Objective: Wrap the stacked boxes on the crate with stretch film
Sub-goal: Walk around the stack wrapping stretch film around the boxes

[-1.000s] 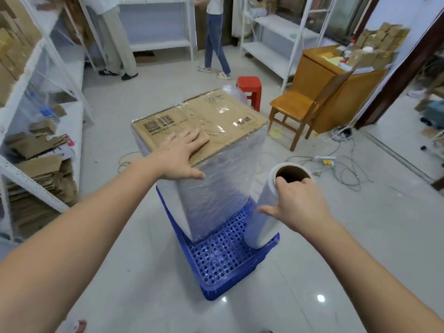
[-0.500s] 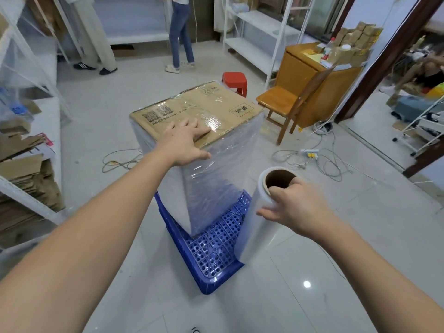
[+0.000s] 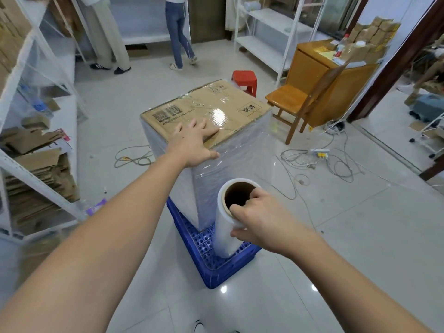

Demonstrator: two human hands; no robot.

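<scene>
Clear film already clouded the sides of the stacked boxes (image 3: 206, 150) in the head view, and wrinkled strips of it shone across the cardboard top. The stack stood on the blue crate (image 3: 216, 258), whose open lattice showed below and toward the person. The left hand (image 3: 193, 143) lay flat on the near corner of the top box, fingers straight and spread and the thumb over the edge, pressing without gripping. Below and to the right of it, the right hand (image 3: 258, 218) clutched the upper end of the stretch film roll (image 3: 228, 219), a fingertip hooked into the cardboard core and the thumb round the outside. The roll stood upright, its lower end over the crate just beside the stack's near corner.

To do this pass well, the roll probably needed to stay upright and close to the boxes, with steady pull so the film went on taut and overlapped the layer beneath. The pressing hand looked there to stop the stack twisting on the crate. Beyond the left hand, past the stack, stood a red stool (image 3: 244, 81) and a wooden chair (image 3: 292, 102); cables (image 3: 336, 162) on the floor to the right could catch a foot when circling.
</scene>
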